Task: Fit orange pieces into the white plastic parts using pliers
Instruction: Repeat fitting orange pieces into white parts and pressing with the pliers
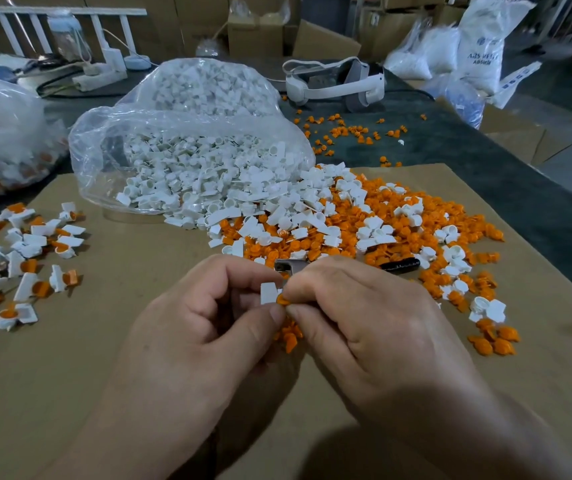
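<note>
Head view, single frame. The left hand (208, 313) is curled round one white plastic part (269, 292), thumb and fingers clamped on it just above the cardboard sheet (121, 323) that covers the tabletop. The right hand (364, 317) pinches an orange piece (281, 300) between thumb and forefinger and has it touching the white part's edge. Judgement: this is the seating step, done by fingers first so the piece sits straight before any squeeze. The pliers (289, 265) appear to lie just behind the knuckles, metal head showing between the hands and a black handle poking out to the right; neither hand seems to grip them, though the middle is hidden. Kept that near, presumably for pressing home. Stock is spread within reach: an open clear bag of white parts (187, 161) spills toward the worker and mixes into the loose orange pile (398, 237) on the right. Finished pieces (28, 258), white with orange fitted, lie scattered well to the left, apart from the raw stock so the two do not mix. A few spare orange bits (289, 336) rest under the hands. A second filled bag (0, 133) sits far left, probably completed work.
</note>
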Demonstrator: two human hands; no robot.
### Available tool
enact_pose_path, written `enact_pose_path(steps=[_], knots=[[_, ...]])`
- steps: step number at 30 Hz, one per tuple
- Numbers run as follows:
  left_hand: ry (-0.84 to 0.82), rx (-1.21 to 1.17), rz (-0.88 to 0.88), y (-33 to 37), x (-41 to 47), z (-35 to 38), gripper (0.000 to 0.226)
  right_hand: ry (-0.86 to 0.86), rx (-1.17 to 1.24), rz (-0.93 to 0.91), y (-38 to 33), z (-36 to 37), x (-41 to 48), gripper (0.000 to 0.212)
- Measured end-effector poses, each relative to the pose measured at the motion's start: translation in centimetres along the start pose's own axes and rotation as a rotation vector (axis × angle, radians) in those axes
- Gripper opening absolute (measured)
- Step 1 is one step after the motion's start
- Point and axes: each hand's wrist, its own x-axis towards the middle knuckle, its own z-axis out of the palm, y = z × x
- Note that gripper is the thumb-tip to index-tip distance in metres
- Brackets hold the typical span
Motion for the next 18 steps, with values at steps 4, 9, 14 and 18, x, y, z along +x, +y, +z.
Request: enact_pose_path(steps=[4, 9, 14, 18], knots=[[0.010, 0.096, 0.046, -0.3, 0.0, -0.6, 0.020, 0.044, -0.023, -0.004, 0.7, 0.2, -0.2, 0.018], [0.047, 0.191, 0.052, -0.5, -0.2, -1.4, 0.028, -0.065, -0.289, 0.224, 2.5, -1.2, 0.1, 0.052], [0.050, 0.196, 0.058, -0.4, -0.2, -1.6, 0.026, -0.469, -0.465, 0.334, 3.6, -1.2, -0.3, 0.069], [0.075, 0.161, 0.030, -0.4, 0.2, -1.8, 0.021, -0.498, -0.472, 0.326, 4.0, -1.9, -0.1, 0.070]])
